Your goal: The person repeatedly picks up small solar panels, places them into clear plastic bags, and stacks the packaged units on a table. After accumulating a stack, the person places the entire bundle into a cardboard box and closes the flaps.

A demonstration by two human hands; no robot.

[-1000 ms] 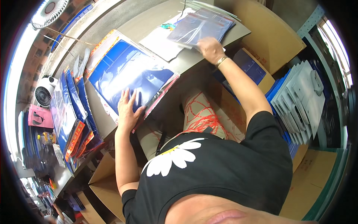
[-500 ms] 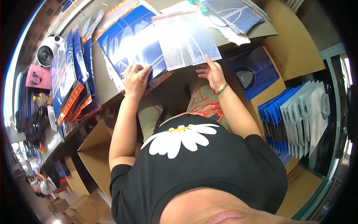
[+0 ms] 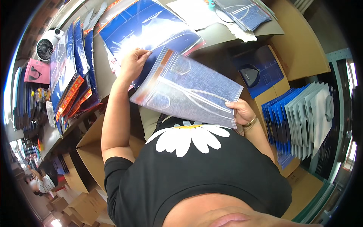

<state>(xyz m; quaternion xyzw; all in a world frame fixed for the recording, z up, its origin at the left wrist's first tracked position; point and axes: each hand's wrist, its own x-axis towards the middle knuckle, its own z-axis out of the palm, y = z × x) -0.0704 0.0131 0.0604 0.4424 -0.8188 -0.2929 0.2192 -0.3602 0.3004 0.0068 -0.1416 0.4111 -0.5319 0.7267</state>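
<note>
A clear plastic bag with a blue garment inside (image 3: 189, 90) hangs tilted in front of my chest, above my lap. My right hand (image 3: 241, 110) grips its lower right corner. My left hand (image 3: 133, 63) rests on its upper left edge, over a blue packet (image 3: 147, 32) lying on the grey table (image 3: 215, 36). A stack of similar clear bagged garments (image 3: 245, 11) lies at the table's far right.
Blue and red-trimmed packets (image 3: 73, 75) line the table's left side beside a small white fan (image 3: 47, 45) and a pink box (image 3: 36, 72). An open carton holds a dark blue packet (image 3: 259, 72). Upright blue and grey bags (image 3: 302, 121) fill a box at right. Open cartons (image 3: 90, 155) stand at lower left.
My right hand has pulled one bagged garment from the far stack down toward my chest. My left hand moved from the blue packet on the table to the bag's upper edge.
</note>
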